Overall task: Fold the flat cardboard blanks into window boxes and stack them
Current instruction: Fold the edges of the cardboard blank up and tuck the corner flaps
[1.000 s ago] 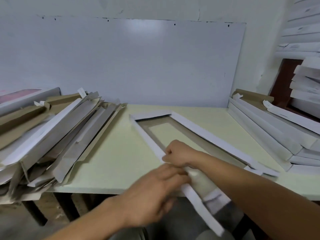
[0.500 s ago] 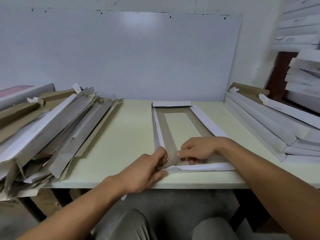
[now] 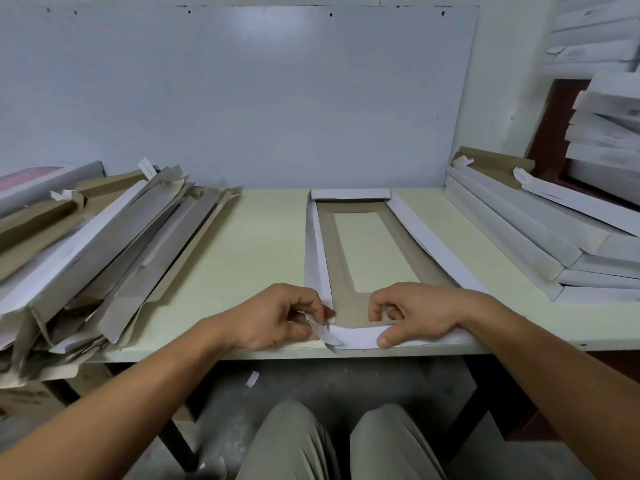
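A long cardboard blank (image 3: pixel 327 244) with a rectangular window lies lengthwise on the pale table (image 3: pixel 256 244), brown inside up, white flaps along its sides. My left hand (image 3: pixel 277 317) pinches the near left corner flap of the blank. My right hand (image 3: pixel 412 313) grips the near end flap, thumb on its white outer face and fingers curled over the brown inside. The near flap bends upward between the two hands at the table's front edge.
A loose heap of flat blanks (image 3: pixel 104 244) covers the table's left side and overhangs its edge. Folded white boxes (image 3: pixel 540 233) are stacked at the right, with more boxes (image 3: pixel 606 133) behind them. A white board (image 3: pixel 242 98) backs the table.
The blank has turned from a diagonal to lie straight along the table. My hands have moved to its near end, one at each side of the end flap.
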A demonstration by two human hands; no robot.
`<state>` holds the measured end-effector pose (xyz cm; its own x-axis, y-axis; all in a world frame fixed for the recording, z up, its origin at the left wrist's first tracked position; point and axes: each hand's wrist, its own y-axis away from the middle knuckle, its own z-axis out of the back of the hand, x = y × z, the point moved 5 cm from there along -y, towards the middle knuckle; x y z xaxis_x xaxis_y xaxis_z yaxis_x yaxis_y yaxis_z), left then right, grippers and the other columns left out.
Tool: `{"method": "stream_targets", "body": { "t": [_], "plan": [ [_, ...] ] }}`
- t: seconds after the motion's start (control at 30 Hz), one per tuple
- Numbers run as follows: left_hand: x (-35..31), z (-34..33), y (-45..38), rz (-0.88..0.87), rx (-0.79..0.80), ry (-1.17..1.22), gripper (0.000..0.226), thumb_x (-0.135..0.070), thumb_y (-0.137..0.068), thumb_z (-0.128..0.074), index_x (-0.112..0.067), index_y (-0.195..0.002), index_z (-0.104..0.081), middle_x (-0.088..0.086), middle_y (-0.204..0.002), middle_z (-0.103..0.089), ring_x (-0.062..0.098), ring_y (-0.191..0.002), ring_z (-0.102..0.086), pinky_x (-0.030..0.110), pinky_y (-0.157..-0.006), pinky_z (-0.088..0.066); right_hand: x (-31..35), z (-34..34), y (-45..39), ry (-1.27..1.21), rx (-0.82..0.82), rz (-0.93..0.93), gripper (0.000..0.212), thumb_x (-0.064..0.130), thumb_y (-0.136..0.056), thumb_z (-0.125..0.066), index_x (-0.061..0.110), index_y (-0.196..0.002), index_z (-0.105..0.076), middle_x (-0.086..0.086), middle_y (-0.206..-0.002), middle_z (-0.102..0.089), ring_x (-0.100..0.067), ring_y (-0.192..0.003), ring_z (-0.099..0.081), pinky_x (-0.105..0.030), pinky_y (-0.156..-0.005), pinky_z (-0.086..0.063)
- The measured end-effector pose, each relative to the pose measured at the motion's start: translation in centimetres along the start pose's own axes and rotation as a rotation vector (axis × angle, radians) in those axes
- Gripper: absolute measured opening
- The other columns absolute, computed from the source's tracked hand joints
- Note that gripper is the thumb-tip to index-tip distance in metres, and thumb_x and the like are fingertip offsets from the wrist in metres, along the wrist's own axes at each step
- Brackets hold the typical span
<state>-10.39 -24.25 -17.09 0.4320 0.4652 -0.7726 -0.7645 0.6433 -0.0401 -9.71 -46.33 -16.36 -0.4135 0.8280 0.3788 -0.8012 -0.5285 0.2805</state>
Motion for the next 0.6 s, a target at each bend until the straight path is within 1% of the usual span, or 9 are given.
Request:
{"method": "stream_targets", "body": {
  "t": [0.07,0.1,0.13,0.2,0.27,0.37,0.43,0.5,0.6],
  "plan": [
    [0.3,-0.1,-0.1,0.014,-0.016,0.047,0.021,0.008,-0.086,-0.066,-0.006,-0.099,-0.074,-0.003,-0.118,-0.071,0.004,-0.12,-0.059,0.027,-0.104,-0.047,0.4,-0.2,0.7,0.009,-0.031,0.039,0.03,0.04,-0.081,-0.073,0.016,-0.083,-0.057,0.011,-0.065,-0.044,-0.008,-0.058,-0.039,-0.031,-0.057,-0.032],
    [0.4,-0.1,-0.1,0.016,-0.014,0.072,0.021,0.008,-0.086,-0.066,-0.004,-0.1,-0.075,-0.002,-0.118,-0.071,0.005,-0.12,-0.059,0.027,-0.105,-0.046,0.6,-0.3,1.2,0.027,-0.052,0.057,0.028,0.038,-0.082,-0.072,0.015,-0.082,-0.056,0.009,-0.069,-0.048,-0.012,-0.063,-0.044,-0.034,-0.06,-0.036],
    [0.5,0.0,-0.1,0.016,-0.005,0.097,0.02,0.008,-0.086,-0.067,-0.003,-0.101,-0.075,-0.001,-0.117,-0.072,0.006,-0.121,-0.059,0.026,-0.105,-0.045,0.8,-0.5,1.6,0.057,-0.078,0.08,0.025,0.036,-0.084,-0.07,0.018,-0.081,-0.054,0.006,-0.076,-0.052,-0.016,-0.07,-0.048,-0.037,-0.066,-0.041],
    [0.7,0.0,-0.1,0.017,0.013,0.156,0.018,0.003,-0.088,-0.068,-0.002,-0.104,-0.075,0.001,-0.117,-0.072,0.009,-0.123,-0.058,0.026,-0.106,-0.044,1.1,-1.1,2.5,0.137,-0.145,0.113,0.021,0.031,-0.086,-0.067,0.024,-0.077,-0.049,0.007,-0.083,-0.053,-0.016,-0.081,-0.049,-0.036,-0.076,-0.043],
    [0.8,0.1,-0.2,0.021,0.01,0.214,0.018,-0.001,-0.088,-0.069,-0.001,-0.105,-0.074,0.003,-0.117,-0.072,0.012,-0.125,-0.058,0.029,-0.108,-0.043,1.3,-1.8,3.3,0.204,-0.248,0.119,0.016,0.024,-0.085,-0.062,0.026,-0.078,-0.048,0.01,-0.083,-0.051,-0.011,-0.083,-0.046,-0.034,-0.076,-0.044],
    [0.7,0.3,-0.3,0.019,0.0,0.218,0.019,-0.011,-0.089,-0.07,-0.008,-0.107,-0.075,0.001,-0.116,-0.072,0.014,-0.121,-0.06,0.03,-0.107,-0.044,1.9,-3.1,4.4,0.293,-0.423,0.219,0.01,0.015,-0.078,-0.061,0.021,-0.082,-0.054,0.007,-0.084,-0.053,-0.016,-0.082,-0.047,-0.035,-0.068,-0.044],
    [0.6,0.4,-0.4,0.036,-0.018,0.173,0.019,-0.016,-0.091,-0.069,-0.011,-0.108,-0.076,0.0,-0.111,-0.074,0.014,-0.11,-0.066,0.03,-0.1,-0.049,2.3,-3.6,5.1,0.335,-0.531,0.304,0.012,0.009,-0.072,-0.064,0.015,-0.079,-0.057,0.002,-0.079,-0.055,-0.021,-0.075,-0.051,-0.037,-0.058,-0.045],
    [0.1,0.4,-0.6,0.032,-0.075,0.057,0.015,-0.014,-0.092,-0.068,-0.013,-0.105,-0.076,-0.002,-0.102,-0.076,0.01,-0.095,-0.069,0.03,-0.092,-0.052,2.5,-3.7,5.4,0.372,-0.602,0.34,0.019,0.004,-0.063,-0.069,0.013,-0.075,-0.058,0.0,-0.074,-0.056,-0.024,-0.067,-0.053,-0.037,-0.049,-0.046],
    [-1.4,-0.3,-1.3,0.007,-0.195,-0.198,0.011,-0.017,-0.092,-0.066,-0.025,-0.099,-0.064,-0.011,-0.085,-0.073,0.002,-0.079,-0.066,0.025,-0.077,-0.052,2.6,-3.6,5.4,0.362,-0.629,0.35,0.022,0.001,-0.062,-0.075,0.013,-0.075,-0.06,0.0,-0.072,-0.056,-0.024,-0.066,-0.054,-0.036,-0.049,-0.046]
  ]
}}
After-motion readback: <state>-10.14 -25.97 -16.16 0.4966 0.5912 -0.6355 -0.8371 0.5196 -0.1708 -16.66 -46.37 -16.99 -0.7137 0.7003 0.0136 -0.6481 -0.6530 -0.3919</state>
